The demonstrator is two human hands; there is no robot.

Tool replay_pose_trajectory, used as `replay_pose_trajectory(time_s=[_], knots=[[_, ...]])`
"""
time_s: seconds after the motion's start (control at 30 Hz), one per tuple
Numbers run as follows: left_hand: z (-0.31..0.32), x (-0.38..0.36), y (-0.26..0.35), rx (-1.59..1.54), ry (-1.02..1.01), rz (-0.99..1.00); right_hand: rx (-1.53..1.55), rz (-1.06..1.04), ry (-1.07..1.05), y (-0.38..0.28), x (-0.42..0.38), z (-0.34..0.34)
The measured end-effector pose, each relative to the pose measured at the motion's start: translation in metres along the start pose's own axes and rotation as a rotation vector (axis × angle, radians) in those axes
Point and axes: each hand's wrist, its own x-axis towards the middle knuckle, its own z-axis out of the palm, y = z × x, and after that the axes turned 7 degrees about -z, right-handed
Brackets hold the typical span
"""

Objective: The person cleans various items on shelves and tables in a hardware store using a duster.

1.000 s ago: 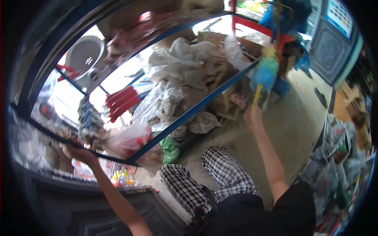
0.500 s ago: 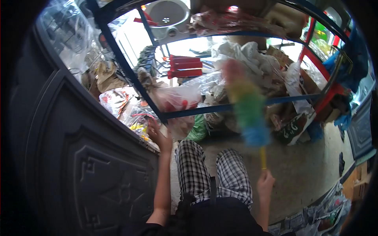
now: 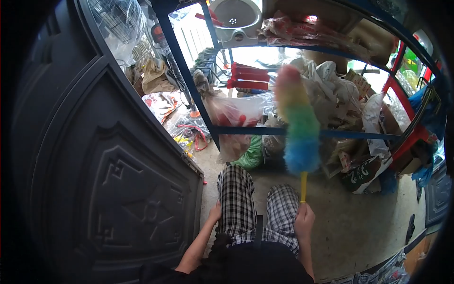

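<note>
My right hand [image 3: 305, 218] is wrapped round the yellow handle of a feather duster [image 3: 301, 135]. The duster stands head-up in front of a blue metal shelf frame [image 3: 265, 131], its fluffy head banded red, yellow, green and blue and slightly blurred. Low beside my checked trousers [image 3: 236, 199] is my left hand [image 3: 216, 211], against the outer side of the left leg. Its fingers are mostly hidden, so I cannot see whether they hold cloth. A dark panelled door [image 3: 137, 184] lies to the left of that hand.
Red-handled items [image 3: 248, 75], a clear bag with red contents [image 3: 236, 113] and pale plastic bags [image 3: 331, 85] fill the rack. A green bag [image 3: 250, 154] sits below. Wrapped goods [image 3: 189, 135] lie past the door edge. A grey sink [image 3: 235, 19] is at the top.
My left hand has come down from near the door edge and wrapped goods to beside my leg. The duster has swung more upright, its handle moving left. The view has turned left.
</note>
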Motion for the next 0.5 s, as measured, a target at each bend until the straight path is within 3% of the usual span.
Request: replay_pose_trajectory(time_s=[0.1, 0.17, 0.23, 0.3, 0.37, 0.47, 0.5], knots=[[0.020, -0.030, 0.045, 0.082, 0.211, -0.065, 0.040, -0.115, -0.078, -0.036, -0.004, 0.016], [0.026, -0.033, 0.061, 0.102, 0.282, -0.039, -0.058, -0.382, -0.194, -0.059, 0.001, 0.037], [0.032, -0.040, 0.068, 0.138, 0.319, -0.022, 0.088, -0.294, -0.375, -0.099, 0.010, 0.056], [0.038, -0.037, 0.060, 0.185, 0.319, 0.037, 0.282, -0.350, -0.509, -0.129, 0.023, 0.076], [0.037, -0.020, 0.039, 0.230, 0.263, 0.127, 0.318, -0.413, -0.511, -0.131, 0.039, 0.107], [0.039, -0.051, 0.073, 0.193, 0.348, 0.037, 0.418, -0.365, -0.465, -0.125, 0.071, 0.120], [0.039, -0.054, 0.075, 0.189, 0.348, 0.043, 0.545, -0.230, -0.505, -0.125, 0.076, 0.112]])
